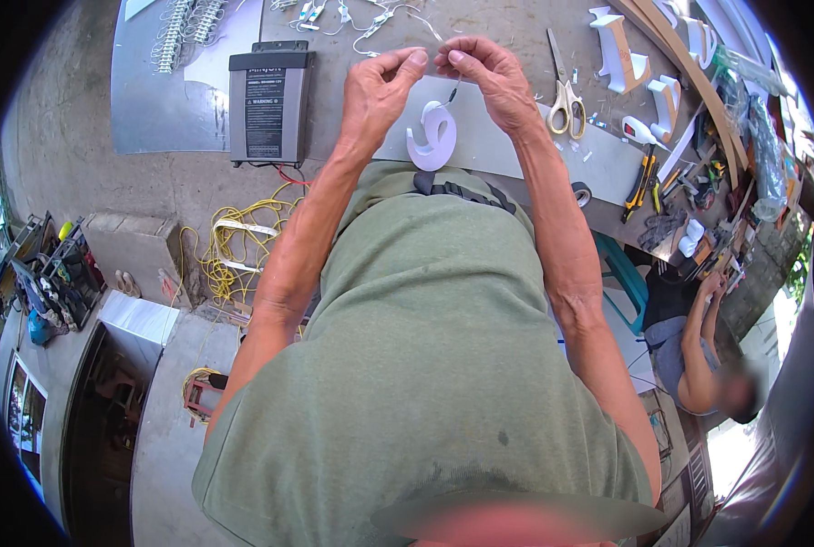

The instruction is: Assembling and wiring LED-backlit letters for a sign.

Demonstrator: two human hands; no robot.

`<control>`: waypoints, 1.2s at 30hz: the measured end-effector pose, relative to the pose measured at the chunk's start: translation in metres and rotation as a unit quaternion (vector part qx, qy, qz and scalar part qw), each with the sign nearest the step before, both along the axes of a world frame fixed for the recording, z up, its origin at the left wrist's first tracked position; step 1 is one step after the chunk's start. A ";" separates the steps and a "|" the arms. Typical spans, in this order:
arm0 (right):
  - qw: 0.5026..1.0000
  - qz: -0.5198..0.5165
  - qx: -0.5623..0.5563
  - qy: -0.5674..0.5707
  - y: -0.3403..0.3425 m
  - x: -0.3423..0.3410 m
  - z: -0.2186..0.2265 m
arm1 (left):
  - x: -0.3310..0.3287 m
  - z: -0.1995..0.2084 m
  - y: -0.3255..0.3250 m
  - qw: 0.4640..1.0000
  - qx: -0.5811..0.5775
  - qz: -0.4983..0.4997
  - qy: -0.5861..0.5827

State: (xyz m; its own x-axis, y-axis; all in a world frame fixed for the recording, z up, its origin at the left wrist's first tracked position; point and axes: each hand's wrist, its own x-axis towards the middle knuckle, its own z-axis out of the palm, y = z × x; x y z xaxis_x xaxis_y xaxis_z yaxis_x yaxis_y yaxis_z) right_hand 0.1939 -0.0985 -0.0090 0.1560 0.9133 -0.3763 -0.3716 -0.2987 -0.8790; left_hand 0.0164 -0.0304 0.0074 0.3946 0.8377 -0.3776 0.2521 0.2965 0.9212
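My left hand (pixel 375 96) is raised over the table's near edge, thumb and forefinger pinched together. What lies in that pinch, if anything, is too small to make out. Across a small gap, my right hand (pixel 494 82) pinches a thin wire (pixel 456 89) between thumb and fingers. Below the hands, a dark end of this wire drops to a white curled, letter-like piece (pixel 432 139) at the table edge. Behind my fingers lies a string of small white light modules (pixel 343 13) on white wire, one strand of which runs up to my right fingertips.
A black-and-grey power supply box (pixel 273 105) stands left, beside a metal sheet (pixel 143 100). Scissors (pixel 566 105), a glue gun (pixel 639 130), a yellow-black cutter (pixel 642 182) and white letter pieces (pixel 617 55) lie right. Yellow cord (pixel 234 246) coils below. Another person (pixel 694 351) works at right.
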 end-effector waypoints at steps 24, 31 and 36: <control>0.920 0.081 0.036 -0.381 0.016 -0.012 0.025 | 0.001 -0.001 0.019 0.990 -0.119 -0.010 -0.069; 0.919 0.075 0.015 -0.386 0.004 -0.009 0.018 | -0.007 0.006 0.000 0.994 -0.007 -0.084 0.077; 0.928 -0.001 0.024 -0.371 -0.011 -0.008 0.012 | -0.020 0.011 -0.029 0.941 0.146 -0.230 0.201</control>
